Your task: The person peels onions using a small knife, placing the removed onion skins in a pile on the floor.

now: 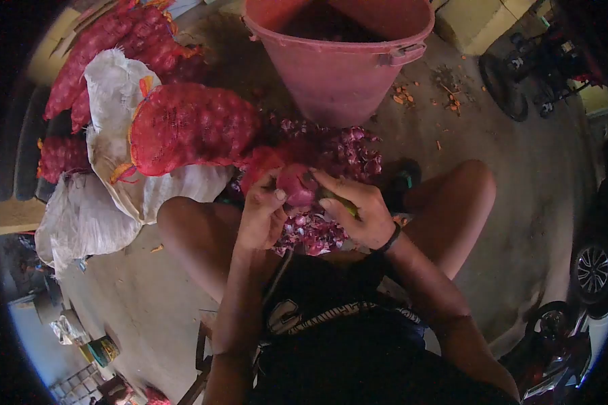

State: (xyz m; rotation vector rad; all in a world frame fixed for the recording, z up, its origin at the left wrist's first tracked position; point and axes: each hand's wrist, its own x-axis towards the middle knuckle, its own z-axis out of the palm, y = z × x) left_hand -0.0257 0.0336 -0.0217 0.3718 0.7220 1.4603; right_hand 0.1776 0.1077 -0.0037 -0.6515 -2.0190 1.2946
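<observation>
A red onion [296,188] sits between my hands, above my lap. My left hand [262,214] is closed round its left side, thumb toward me. My right hand [366,210] grips a small knife with a yellow-green handle [348,205]; its blade is hard to make out against the onion. The right thumb and fingers reach the onion's right side. Below and behind the hands lies a heap of loose purple onion skins [311,233]. Just beyond my left hand is a red net sack full of onions [194,128].
A large pink tub [338,81] stands ahead, with dark contents inside. More onion sacks [108,50] and white woven sacks [111,101] are piled at the left. Orange scraps [404,94] litter the floor. Parked wheels [592,268] show at the far right.
</observation>
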